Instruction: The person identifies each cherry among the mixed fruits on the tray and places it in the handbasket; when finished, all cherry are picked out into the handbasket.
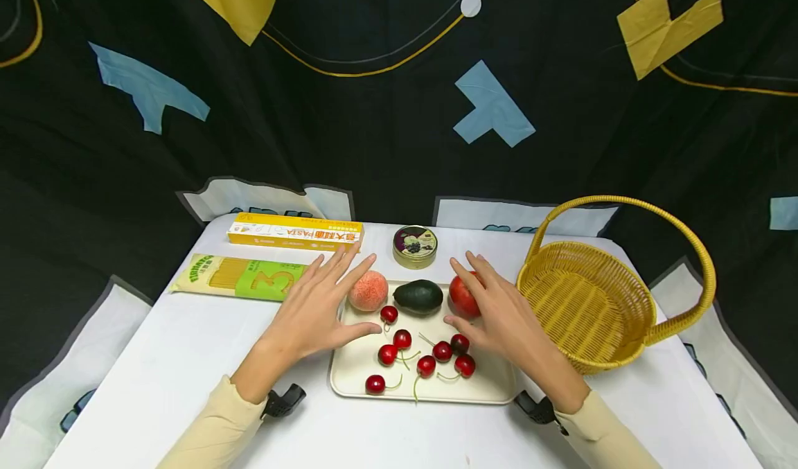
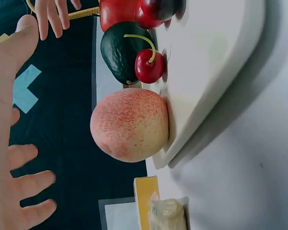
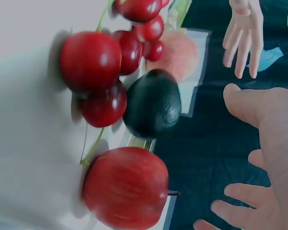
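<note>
Both hands hover over a cream tray (image 1: pixel 355 379) with fingers spread and nothing held. My left hand (image 1: pixel 318 310) is over its left side, nearest a peach (image 1: pixel 368 291). On the other side my right hand (image 1: pixel 501 310) partly covers a red apple (image 1: pixel 463 297), whose stem shows in the right wrist view. Between peach and apple lies a dark green avocado (image 1: pixel 419 296). Several red cherries with stems, one of them a front cherry (image 1: pixel 375 384), are scattered across the tray. The left wrist view shows the peach (image 2: pixel 129 125) close by, apart from the left fingers.
A yellow wicker basket (image 1: pixel 582 296) with a tall handle stands at the right. Behind the tray is a round tin (image 1: pixel 414 246). To the back left lie a pasta box (image 1: pixel 296 231) and a green noodle packet (image 1: pixel 240 277). A black cloth (image 1: pixel 386 143) hangs behind the table.
</note>
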`<state>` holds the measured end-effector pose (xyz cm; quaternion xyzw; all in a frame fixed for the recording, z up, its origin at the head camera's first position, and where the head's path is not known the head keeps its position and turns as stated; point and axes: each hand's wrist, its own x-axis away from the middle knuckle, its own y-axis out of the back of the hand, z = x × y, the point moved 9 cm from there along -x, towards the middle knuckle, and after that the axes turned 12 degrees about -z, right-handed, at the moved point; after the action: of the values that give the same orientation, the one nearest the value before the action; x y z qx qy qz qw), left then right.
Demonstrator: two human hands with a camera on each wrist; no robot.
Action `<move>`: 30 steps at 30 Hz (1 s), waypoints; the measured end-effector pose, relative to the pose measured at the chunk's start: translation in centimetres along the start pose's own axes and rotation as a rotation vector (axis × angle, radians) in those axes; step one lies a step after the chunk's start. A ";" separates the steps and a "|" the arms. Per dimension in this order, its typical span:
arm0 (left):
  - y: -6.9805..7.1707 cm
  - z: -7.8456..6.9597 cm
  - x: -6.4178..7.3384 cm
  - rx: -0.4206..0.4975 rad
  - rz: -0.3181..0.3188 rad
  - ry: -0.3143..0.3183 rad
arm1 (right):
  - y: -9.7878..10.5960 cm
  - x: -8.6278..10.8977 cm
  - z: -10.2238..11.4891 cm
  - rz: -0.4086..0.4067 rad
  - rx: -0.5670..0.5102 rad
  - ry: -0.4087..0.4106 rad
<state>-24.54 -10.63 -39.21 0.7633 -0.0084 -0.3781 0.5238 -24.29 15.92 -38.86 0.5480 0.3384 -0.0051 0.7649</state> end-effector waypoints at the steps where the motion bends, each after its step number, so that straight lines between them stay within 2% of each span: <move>1: 0.5 -0.1 0.2 0.016 -0.025 -0.018 | 0.2 0.2 0.2 0.000 -0.016 0.008; 3: 1.3 -0.2 0.9 0.047 -0.063 -0.040 | 0.5 0.6 0.6 0.010 -0.056 0.020; 5: 1.9 -0.1 1.6 0.089 -0.075 -0.050 | 0.6 1.2 0.9 0.025 -0.090 0.020; 8: 2.1 0.2 2.7 0.148 -0.036 -0.047 | 0.6 2.3 0.9 0.044 -0.126 0.011; 14: 1.0 0.6 4.8 0.194 0.099 -0.026 | -0.2 4.4 0.3 0.122 -0.202 -0.003; 18: 0.4 0.8 5.8 0.201 0.131 -0.021 | -1.2 5.8 0.5 0.212 -0.265 0.029; 21: -0.1 1.1 6.4 0.211 0.159 -0.005 | -1.7 6.6 0.6 0.258 -0.268 0.034; 25: -1.0 1.8 7.1 0.216 0.219 0.032 | -1.9 7.2 0.6 0.279 -0.266 0.032; 30: -1.8 2.2 7.9 0.219 0.254 0.047 | -2.2 7.5 0.6 0.288 -0.295 0.031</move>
<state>-20.87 -14.76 -45.46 0.8173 -0.1336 -0.2876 0.4811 -19.01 17.29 -44.49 0.4726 0.2656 0.1625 0.8244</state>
